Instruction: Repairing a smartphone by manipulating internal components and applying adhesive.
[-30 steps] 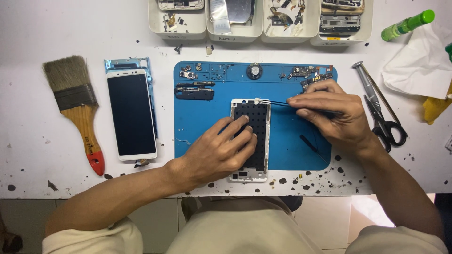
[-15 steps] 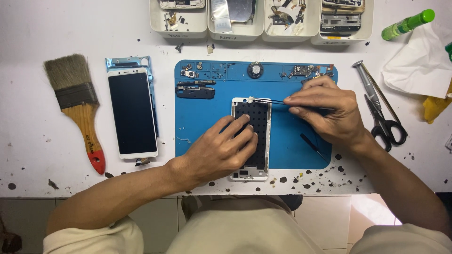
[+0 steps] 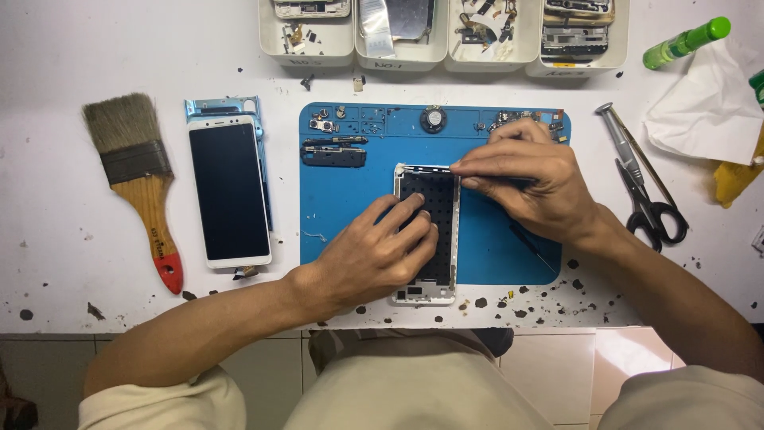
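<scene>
The left hand (image 3: 382, 255) lies flat, fingers spread, on the opened phone frame (image 3: 427, 235), pinning it to the blue mat (image 3: 350, 207) so it cannot slide. The right hand (image 3: 533, 187) pinches a thin tool, mostly hidden, at the frame's top right corner. Farther off on the worktop (image 3: 64, 239) lie a screen panel (image 3: 229, 191), paintbrush (image 3: 139, 179), scissors (image 3: 649, 199) and parts trays (image 3: 306, 48), all within reach.

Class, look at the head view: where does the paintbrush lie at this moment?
The paintbrush lies on the white table at the far left, bristles pointing away, just left of the white phone beside the blue mat.
</scene>
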